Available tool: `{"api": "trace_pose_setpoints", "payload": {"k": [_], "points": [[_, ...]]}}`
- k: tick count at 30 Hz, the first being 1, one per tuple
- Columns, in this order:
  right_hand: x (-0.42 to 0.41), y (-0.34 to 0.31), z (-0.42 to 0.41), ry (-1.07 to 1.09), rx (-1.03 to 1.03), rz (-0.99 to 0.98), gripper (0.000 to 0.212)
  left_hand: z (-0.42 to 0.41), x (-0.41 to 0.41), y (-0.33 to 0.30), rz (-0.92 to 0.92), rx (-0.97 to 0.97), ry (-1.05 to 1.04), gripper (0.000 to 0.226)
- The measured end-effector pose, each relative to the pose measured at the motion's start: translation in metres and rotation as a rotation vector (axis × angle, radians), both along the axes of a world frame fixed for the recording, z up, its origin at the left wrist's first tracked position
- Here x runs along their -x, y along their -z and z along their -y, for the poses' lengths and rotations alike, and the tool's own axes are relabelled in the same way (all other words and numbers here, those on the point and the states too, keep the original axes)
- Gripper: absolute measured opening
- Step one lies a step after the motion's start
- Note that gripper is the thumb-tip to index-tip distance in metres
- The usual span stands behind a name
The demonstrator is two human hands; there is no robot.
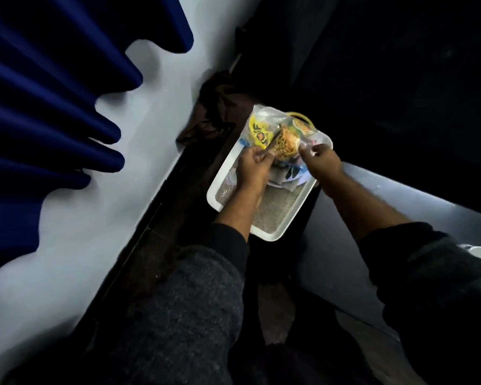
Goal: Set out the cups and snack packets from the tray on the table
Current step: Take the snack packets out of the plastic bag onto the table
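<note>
Looks like the unloading step has only just started. The person's left hand [252, 169] and right hand [321, 159] are both pinched shut on a bundle of yellow-and-orange clear plastic snack packets [278, 133], held just above the far end of the white rectangular plastic tray [220, 184]. No cups are clearly visible. Next up is probably lifting the bundle clear and onto the table, which is too dark to make out.

I can't read the print on the snack packets [278, 132] — too blurred. My left hand [252, 169] covers part of the white tray [215, 190], and what lies under the packets I can't make out. The worktop beneath is lost in the dark. The blue curtain [53, 101] is cut off at the left edge.
</note>
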State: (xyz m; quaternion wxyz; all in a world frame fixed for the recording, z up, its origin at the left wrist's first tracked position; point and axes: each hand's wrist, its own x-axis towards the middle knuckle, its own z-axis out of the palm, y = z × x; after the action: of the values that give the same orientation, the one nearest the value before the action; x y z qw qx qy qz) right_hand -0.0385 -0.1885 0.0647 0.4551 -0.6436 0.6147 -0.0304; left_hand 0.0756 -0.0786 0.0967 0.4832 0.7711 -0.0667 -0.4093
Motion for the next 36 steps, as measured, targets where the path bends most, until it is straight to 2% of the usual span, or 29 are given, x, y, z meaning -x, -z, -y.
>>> {"api": "trace_pose_setpoints", "payload": {"k": [3, 5, 7, 9, 11, 14, 17, 20, 22, 24, 29, 32, 36], "points": [[-0.018, 0.034, 0.008, 0.223, -0.075, 0.066, 0.082, 0.013, -0.015, 0.029, -0.055, -0.008, -0.053, 0.038], [-0.029, 0.055, 0.016, 0.338, -0.193, 0.125, 0.104, 0.019, -0.022, 0.047, -0.077, -0.024, -0.058, 0.034], [-0.031, 0.098, 0.031, 0.454, -0.265, 0.181, 0.127, 0.025, -0.030, 0.064, -0.083, -0.027, -0.008, 0.026], [-0.027, 0.152, 0.048, 0.533, -0.306, 0.221, 0.134, 0.032, -0.038, 0.079, -0.058, -0.063, 0.095, 0.034], [-0.030, 0.135, 0.047, 0.612, -0.352, 0.278, 0.126, 0.039, -0.042, 0.088, -0.064, -0.066, 0.137, 0.052], [-0.038, 0.087, 0.038, 0.613, -0.382, 0.358, 0.080, 0.050, -0.040, 0.093, -0.127, -0.049, 0.058, 0.067], [-0.036, 0.080, 0.036, 0.575, -0.399, 0.428, 0.057, 0.057, -0.036, 0.094, -0.191, -0.030, -0.052, 0.070], [-0.033, 0.068, 0.027, 0.550, -0.337, 0.517, 0.058, 0.058, -0.033, 0.086, -0.256, -0.035, -0.177, 0.071], [-0.028, 0.063, 0.019, 0.477, -0.304, 0.522, 0.065, 0.055, -0.031, 0.078, -0.308, -0.023, -0.272, 0.075], [-0.022, 0.049, 0.009, 0.414, -0.302, 0.562, 0.064, 0.050, -0.028, 0.066, -0.331, 0.009, -0.329, 0.075], [-0.006, -0.004, -0.014, 0.417, -0.314, 0.755, 0.056, 0.038, -0.013, 0.027, -0.391, 0.129, -0.346, 0.071], [0.010, -0.043, -0.027, 0.339, -0.295, 0.827, 0.040, 0.026, -0.001, -0.003, -0.467, 0.214, -0.345, 0.083], [0.041, -0.096, -0.056, 0.169, -0.220, 0.870, 0.047, 0.001, 0.031, -0.048, -0.550, 0.378, -0.212, 0.096]]}}
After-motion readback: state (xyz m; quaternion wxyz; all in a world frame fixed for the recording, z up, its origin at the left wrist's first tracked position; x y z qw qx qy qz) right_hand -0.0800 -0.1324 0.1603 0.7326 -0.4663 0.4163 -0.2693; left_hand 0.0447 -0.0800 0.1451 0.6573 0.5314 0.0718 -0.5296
